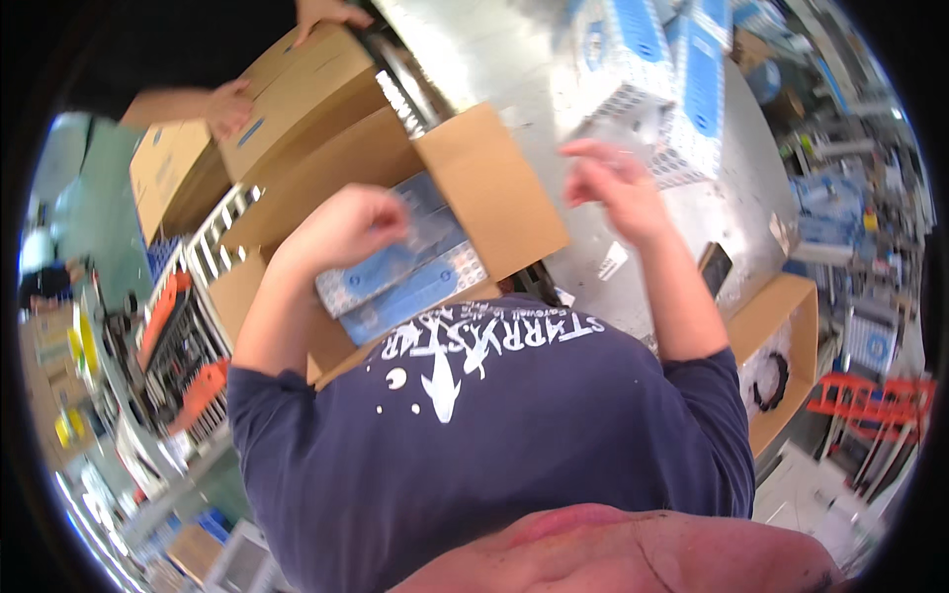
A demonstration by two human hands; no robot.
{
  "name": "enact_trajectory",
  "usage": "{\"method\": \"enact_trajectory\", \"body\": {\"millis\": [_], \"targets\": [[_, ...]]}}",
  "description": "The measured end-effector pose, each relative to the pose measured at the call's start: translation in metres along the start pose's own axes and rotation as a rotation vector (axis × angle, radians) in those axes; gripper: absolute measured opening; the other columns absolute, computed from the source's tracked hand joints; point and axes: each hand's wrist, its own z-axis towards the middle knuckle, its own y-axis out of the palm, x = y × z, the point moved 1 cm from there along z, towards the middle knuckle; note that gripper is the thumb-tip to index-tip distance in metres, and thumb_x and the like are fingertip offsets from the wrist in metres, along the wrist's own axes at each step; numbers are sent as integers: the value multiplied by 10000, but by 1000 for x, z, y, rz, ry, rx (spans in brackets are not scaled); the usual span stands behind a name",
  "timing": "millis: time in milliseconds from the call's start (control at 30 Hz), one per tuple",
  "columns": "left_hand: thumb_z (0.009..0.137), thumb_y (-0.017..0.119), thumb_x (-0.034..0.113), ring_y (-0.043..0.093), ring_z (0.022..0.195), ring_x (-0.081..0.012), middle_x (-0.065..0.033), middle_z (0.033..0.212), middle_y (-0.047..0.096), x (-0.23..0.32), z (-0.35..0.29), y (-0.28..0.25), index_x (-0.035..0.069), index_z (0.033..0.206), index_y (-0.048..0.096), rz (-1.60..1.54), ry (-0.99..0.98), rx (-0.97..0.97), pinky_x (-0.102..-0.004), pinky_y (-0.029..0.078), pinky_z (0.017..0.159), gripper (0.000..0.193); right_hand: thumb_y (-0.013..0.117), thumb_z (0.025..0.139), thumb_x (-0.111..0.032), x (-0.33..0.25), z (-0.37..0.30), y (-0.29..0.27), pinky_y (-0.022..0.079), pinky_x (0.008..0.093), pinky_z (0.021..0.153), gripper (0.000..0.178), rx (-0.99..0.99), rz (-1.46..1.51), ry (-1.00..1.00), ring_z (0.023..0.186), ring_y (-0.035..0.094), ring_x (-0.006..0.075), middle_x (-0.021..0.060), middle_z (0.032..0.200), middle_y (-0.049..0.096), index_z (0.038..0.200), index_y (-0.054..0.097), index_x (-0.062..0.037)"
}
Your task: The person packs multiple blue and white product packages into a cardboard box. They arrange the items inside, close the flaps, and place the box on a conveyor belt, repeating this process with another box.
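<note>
A brown carton (494, 188) stands before me to the left, its flaps raised. Inside lie blue-and-white patterned boxes (425, 287) with a clear film-like shine on top. My left hand (361, 225) hovers over these boxes, its fingers curled and smeared by motion, so a grip cannot be made out. Out to the right, above the metal table (583, 259), my right hand (615, 188) has loosely bent fingers apart and nothing visible in them. Just beyond it stand more blue-and-white boxes (697, 94), apart from the hand as far as I can see.
Across the carton, a co-worker's hand (229, 109) rests on another brown carton (287, 84). A roller conveyor (213, 222) runs at the left, beside orange parts (168, 316). An open carton (796, 306) with a black ring inside sits at the right, near an orange rack (875, 400).
</note>
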Motion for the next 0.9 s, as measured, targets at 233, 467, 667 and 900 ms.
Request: {"method": "enact_trajectory", "body": {"millis": [233, 467, 667, 900], "targets": [[825, 632, 222, 581, 991, -335, -136, 1086, 607, 84, 153, -21, 71, 1133, 585, 374, 403, 256, -411, 475, 831, 346, 612, 828, -481, 30, -329, -273, 427, 443, 951, 763, 928, -1566, 1002, 1159, 536, 364, 222, 1259, 550, 1440, 315, -135], [874, 573, 371, 340, 1303, -410, -123, 1423, 405, 156, 357, 13, 175, 1249, 557, 546, 341, 370, -465, 380, 1027, 423, 501, 952, -335, 20, -234, -286, 392, 339, 992, 482, 1067, -933, 120, 1210, 515, 245, 132, 1332, 531, 1365, 453, -90], [813, 643, 236, 367, 1269, -445, -141, 1354, 455, 158, 338, 18, 87, 975, 640, 562, 569, 125, -479, 381, 1013, 220, 704, 820, -206, 42, 18, -228, 398, 374, 1003, 750, 260, 216, 42, 1222, 463, 219, 130, 1363, 452, 1441, 298, -94], [710, 780, 321, 378, 1267, -428, -213, 1331, 452, 116, 332, -24, 33, 885, 549, 484, 333, 336, -475, 368, 988, 410, 673, 812, -421, -1, 94, -215, 436, 333, 951, 696, 69, -667, 58, 1129, 560, 274, 200, 1217, 584, 1347, 450, -36]]}}
